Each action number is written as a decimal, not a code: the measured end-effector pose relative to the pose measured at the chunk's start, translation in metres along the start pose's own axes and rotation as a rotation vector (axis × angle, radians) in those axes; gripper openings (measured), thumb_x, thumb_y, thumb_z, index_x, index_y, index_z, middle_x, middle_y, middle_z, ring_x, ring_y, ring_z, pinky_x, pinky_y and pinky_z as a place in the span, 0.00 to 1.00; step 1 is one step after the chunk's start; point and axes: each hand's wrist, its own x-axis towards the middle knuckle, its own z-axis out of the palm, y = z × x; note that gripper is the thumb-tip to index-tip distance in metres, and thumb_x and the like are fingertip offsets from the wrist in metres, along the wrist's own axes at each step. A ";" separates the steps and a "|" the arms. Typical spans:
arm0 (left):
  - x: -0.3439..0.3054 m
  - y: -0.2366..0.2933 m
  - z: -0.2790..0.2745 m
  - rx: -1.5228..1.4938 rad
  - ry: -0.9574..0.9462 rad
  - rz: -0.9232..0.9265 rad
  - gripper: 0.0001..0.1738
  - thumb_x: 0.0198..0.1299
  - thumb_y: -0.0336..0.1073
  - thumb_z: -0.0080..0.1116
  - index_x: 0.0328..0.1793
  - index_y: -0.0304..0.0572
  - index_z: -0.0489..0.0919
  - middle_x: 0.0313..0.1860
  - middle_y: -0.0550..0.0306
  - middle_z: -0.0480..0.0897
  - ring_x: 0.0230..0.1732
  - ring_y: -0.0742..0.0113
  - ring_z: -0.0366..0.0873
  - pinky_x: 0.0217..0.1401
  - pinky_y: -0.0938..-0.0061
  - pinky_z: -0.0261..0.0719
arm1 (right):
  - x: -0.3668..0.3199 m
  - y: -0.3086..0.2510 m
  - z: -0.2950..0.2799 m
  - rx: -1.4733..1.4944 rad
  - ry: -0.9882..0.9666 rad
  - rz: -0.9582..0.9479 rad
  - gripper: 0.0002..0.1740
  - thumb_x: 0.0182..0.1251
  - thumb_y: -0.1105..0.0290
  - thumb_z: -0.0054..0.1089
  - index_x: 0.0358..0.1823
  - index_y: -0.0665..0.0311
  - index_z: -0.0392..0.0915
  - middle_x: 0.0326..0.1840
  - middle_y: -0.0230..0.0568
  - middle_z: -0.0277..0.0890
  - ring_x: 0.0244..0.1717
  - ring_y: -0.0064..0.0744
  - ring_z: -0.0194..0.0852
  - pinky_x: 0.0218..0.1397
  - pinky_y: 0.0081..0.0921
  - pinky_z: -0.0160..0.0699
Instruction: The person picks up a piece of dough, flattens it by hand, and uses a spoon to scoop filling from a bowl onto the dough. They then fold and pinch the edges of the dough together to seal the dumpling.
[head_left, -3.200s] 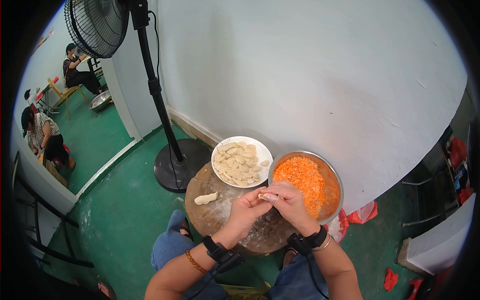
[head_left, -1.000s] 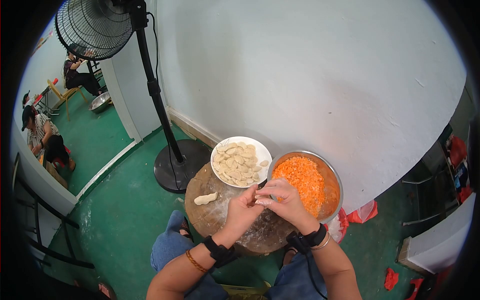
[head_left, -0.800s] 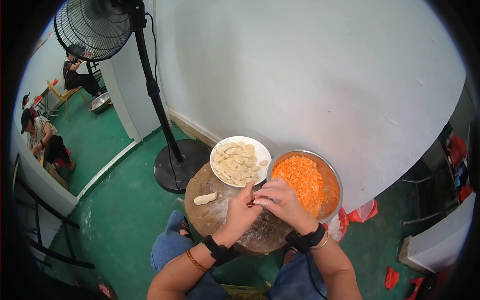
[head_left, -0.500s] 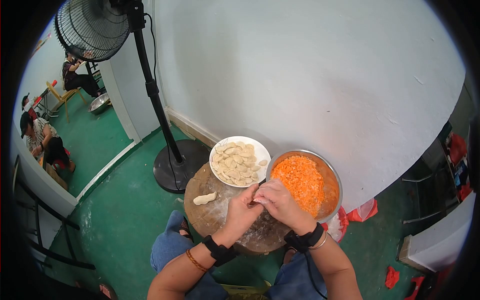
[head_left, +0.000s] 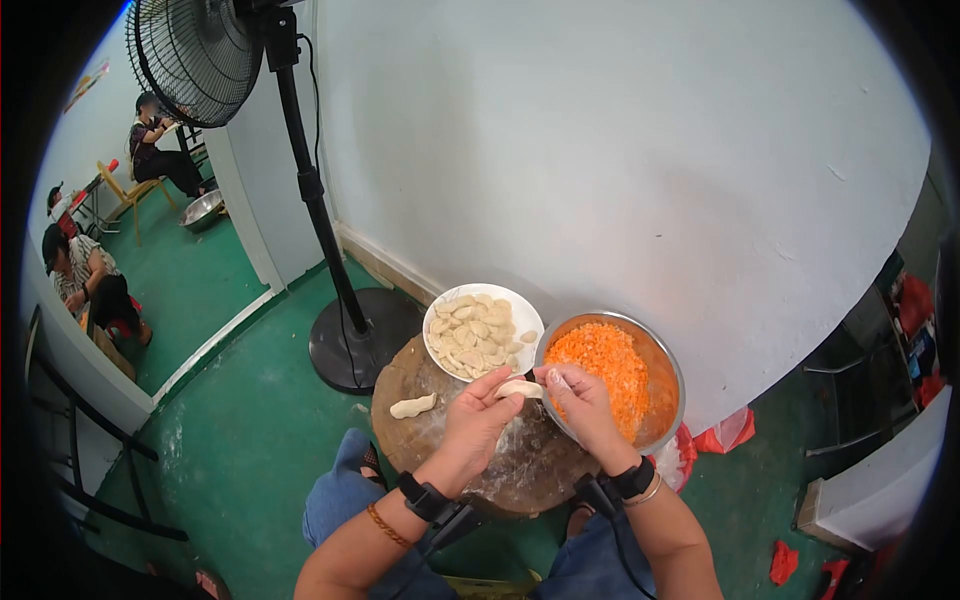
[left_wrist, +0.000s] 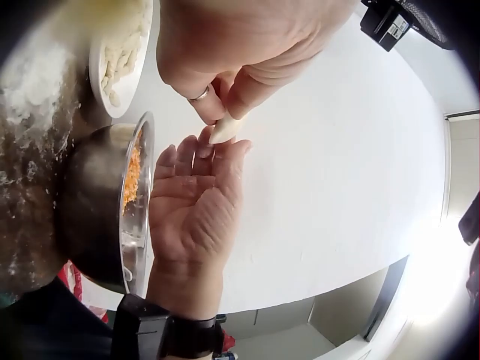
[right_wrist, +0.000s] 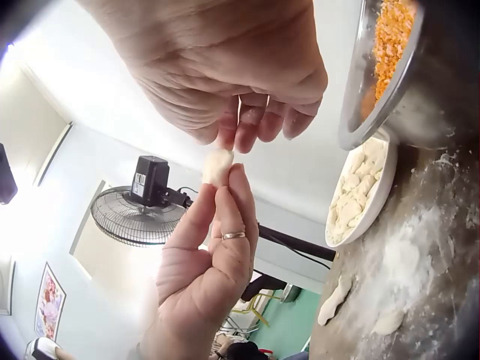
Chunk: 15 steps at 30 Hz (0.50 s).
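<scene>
My left hand (head_left: 472, 425) pinches a pale folded dough piece (head_left: 522, 389) between thumb and fingers, above the round wooden block (head_left: 405, 440). My right hand (head_left: 592, 412) is at its other end; in the left wrist view the right palm (left_wrist: 196, 214) shows, fingers extended near the dough's tip (left_wrist: 225, 129). Beyond the hands, a white plate (head_left: 529, 316) holds several dumplings (head_left: 470, 330). To its right, a steel bowl (head_left: 664, 375) holds orange filling (head_left: 610, 362). A dough strip (head_left: 413, 406) lies on the block's left side; a small dough piece (right_wrist: 388, 321) lies near it.
A black stand fan (head_left: 318, 205) stands left of the block, its round base (head_left: 345, 345) on the green floor. The wall (head_left: 600, 160) rises behind the plate and bowl. Two seated people are visible through the doorway at left. Red bags (head_left: 725, 428) lie right of the bowl.
My hands have moved slightly apart from their close overlap, and the pale dough piece between them now shows. My right fingers have opened out from around it. The fan head has turned.
</scene>
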 end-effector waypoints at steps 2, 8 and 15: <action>-0.001 0.002 0.002 -0.034 -0.002 -0.003 0.23 0.56 0.20 0.54 0.60 0.34 0.67 0.51 0.49 0.76 0.49 0.68 0.76 0.53 0.78 0.75 | -0.003 -0.002 0.002 0.047 -0.003 0.044 0.12 0.67 0.69 0.51 0.46 0.68 0.77 0.42 0.34 0.76 0.43 0.19 0.71 0.49 0.18 0.69; -0.001 0.001 0.002 -0.047 -0.023 -0.009 0.21 0.57 0.21 0.55 0.58 0.33 0.69 0.50 0.50 0.77 0.48 0.70 0.76 0.53 0.78 0.75 | -0.007 -0.005 0.006 0.101 0.019 -0.038 0.10 0.62 0.74 0.58 0.45 0.67 0.78 0.38 0.32 0.77 0.40 0.18 0.71 0.44 0.16 0.69; -0.003 -0.001 0.005 0.068 -0.075 0.010 0.20 0.58 0.23 0.55 0.58 0.32 0.71 0.50 0.52 0.77 0.49 0.71 0.75 0.53 0.78 0.74 | -0.006 -0.003 0.005 -0.019 0.048 -0.128 0.06 0.59 0.75 0.59 0.37 0.66 0.81 0.35 0.33 0.77 0.37 0.22 0.71 0.42 0.18 0.68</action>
